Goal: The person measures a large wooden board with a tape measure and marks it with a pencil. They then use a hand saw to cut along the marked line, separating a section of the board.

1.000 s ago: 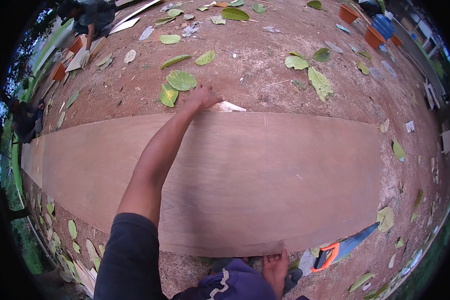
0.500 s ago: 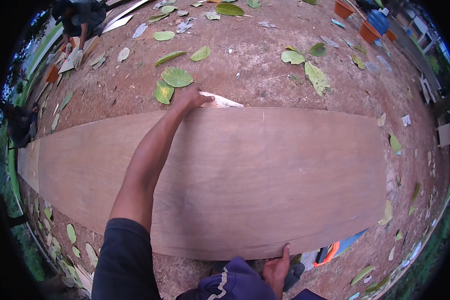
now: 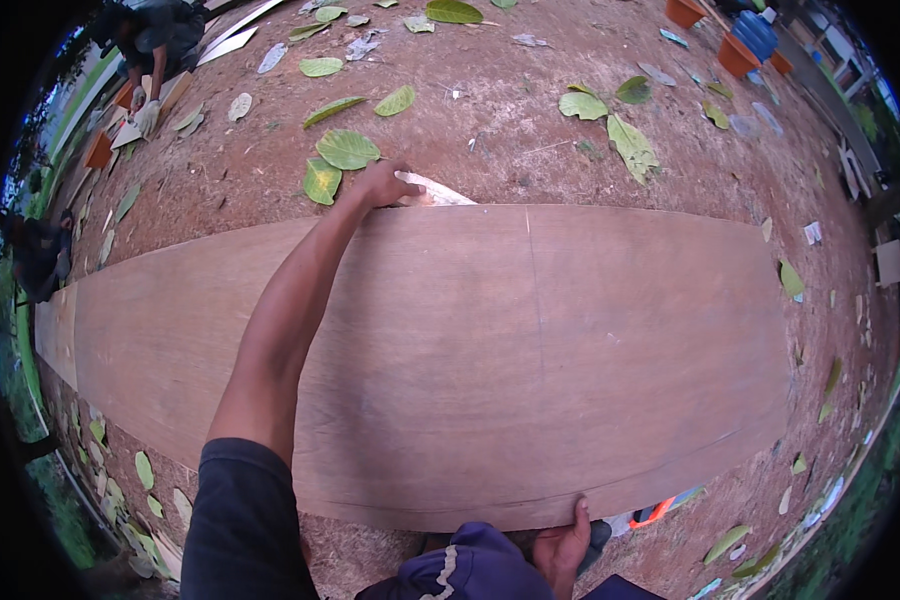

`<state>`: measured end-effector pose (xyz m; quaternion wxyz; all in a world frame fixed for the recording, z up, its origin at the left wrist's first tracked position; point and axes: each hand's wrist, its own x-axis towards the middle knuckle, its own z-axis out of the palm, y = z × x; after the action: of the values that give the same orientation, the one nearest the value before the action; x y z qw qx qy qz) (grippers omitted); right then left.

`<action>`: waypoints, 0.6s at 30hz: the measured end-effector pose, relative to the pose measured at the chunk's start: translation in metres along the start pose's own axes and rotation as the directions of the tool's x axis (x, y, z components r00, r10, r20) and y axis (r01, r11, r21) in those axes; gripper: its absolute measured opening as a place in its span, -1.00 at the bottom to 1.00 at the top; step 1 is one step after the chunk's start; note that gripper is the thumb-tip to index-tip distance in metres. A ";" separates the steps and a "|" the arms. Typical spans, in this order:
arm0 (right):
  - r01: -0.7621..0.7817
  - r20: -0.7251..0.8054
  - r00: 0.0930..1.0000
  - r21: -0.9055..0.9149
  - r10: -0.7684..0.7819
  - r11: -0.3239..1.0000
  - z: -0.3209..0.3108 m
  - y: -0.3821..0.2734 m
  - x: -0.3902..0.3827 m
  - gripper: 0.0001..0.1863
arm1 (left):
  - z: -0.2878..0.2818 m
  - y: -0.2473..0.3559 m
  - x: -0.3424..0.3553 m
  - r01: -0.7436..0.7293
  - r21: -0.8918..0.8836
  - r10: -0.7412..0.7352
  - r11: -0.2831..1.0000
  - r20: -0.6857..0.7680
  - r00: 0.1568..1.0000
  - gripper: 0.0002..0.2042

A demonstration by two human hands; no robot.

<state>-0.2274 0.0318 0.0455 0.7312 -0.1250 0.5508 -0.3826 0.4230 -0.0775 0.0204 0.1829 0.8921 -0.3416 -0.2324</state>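
A long, thin, brown plywood sheet [image 3: 570,340] stretches across the view in front of me. My left hand [image 3: 388,186] reaches over it, fingers curled at its far edge; the fingertips are partly hidden. Beside that thumb, a pale, whitish piece [image 3: 440,191] sticks out past the edge; I cannot make out what it is. At the near edge my right hand [image 3: 562,540] grips the sheet, thumb on top and the other fingers under it. A faint line runs across the sheet right of its middle.
An orange-and-blue object [image 3: 654,512] shows partly from under the near right edge. Leaves [image 3: 348,149] litter the reddish soil. At the far left a person [image 3: 155,50] bends over boards; another person [image 3: 40,250] is by the sheet's left end. Orange tubs [image 3: 738,56] and a blue jug [image 3: 755,36] stand far right.
The sheet has shifted slightly to the right and toward me, covering more of the orange-and-blue object. Both hands stay at its edges.
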 end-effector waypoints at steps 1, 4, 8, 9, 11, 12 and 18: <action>0.018 0.002 1.000 -0.003 -0.018 1.000 -0.001 -0.001 -0.001 -0.41 | 0.003 0.006 0.000 0.006 0.022 -0.006 1.000 -0.002 1.000 -0.31; 0.026 -0.035 0.999 0.051 -0.024 0.998 0.003 -0.007 -0.006 -0.36 | 0.005 0.012 0.007 -0.004 0.010 0.004 1.000 0.006 1.000 -0.43; 0.043 -0.004 0.999 0.016 -0.043 0.999 0.017 -0.013 -0.019 -0.34 | 0.000 0.001 0.022 -0.114 -0.066 0.116 0.991 0.021 0.993 -0.56; 0.044 0.008 0.999 0.013 -0.044 0.999 0.015 -0.016 -0.022 -0.33 | 0.004 0.008 0.021 -0.148 -0.049 0.149 0.988 0.017 0.989 -0.59; 0.048 0.023 0.999 0.009 -0.048 0.999 0.012 -0.016 -0.024 -0.31 | 0.004 0.023 0.025 -0.090 -0.005 0.090 0.996 0.069 0.994 -0.61; 0.060 0.026 0.998 0.003 -0.060 0.998 0.012 -0.017 -0.024 -0.30 | 0.006 0.029 0.027 -0.063 0.010 0.062 0.998 0.094 0.994 -0.62; 0.045 0.009 0.999 0.080 -0.046 0.996 0.010 -0.016 -0.021 -0.37 | 0.010 0.052 0.032 -0.207 0.064 0.182 0.976 0.277 0.943 -0.59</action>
<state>-0.2273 0.0332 0.0741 0.7295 -0.1105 0.5282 -0.4202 0.4113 -0.1374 0.0282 0.1155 0.8215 -0.4601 -0.3165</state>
